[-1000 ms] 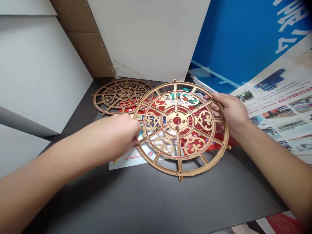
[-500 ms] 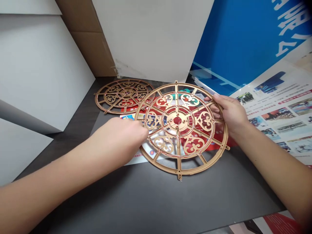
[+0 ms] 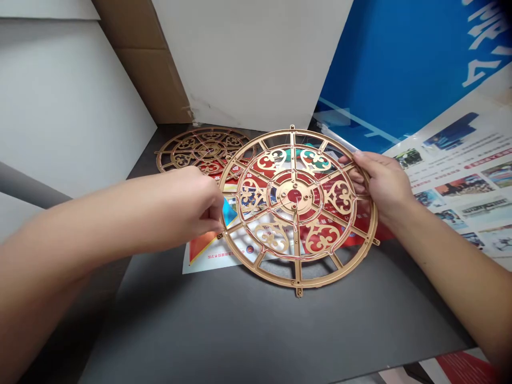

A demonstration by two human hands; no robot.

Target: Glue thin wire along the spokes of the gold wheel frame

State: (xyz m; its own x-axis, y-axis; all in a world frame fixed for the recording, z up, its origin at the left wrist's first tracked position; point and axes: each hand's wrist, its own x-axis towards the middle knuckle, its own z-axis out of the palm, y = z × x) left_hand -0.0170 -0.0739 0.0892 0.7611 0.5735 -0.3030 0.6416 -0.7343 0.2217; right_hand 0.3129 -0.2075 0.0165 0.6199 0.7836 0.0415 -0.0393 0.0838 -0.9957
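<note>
Gold openwork wheel (image 3: 294, 194) lies flat over a printed sheet (image 3: 206, 261) on a dark tabletop (image 3: 256, 330). The right hand (image 3: 384, 184) is curled closed on the wheel's rim at 3 o'clock, gripping it. The left hand (image 3: 196, 202) is bunched at 9 o'clock; whether it pinches rim or sheet cannot be told. A second wheel (image 3: 200, 152) lies farther off at 10 o'clock, before a white board (image 3: 240, 58).

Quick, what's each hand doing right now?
Left hand: curled at the left rim of the gold wheel; cannot tell if it is gripping.
Right hand: closed, holding the wheel's right rim.
</note>
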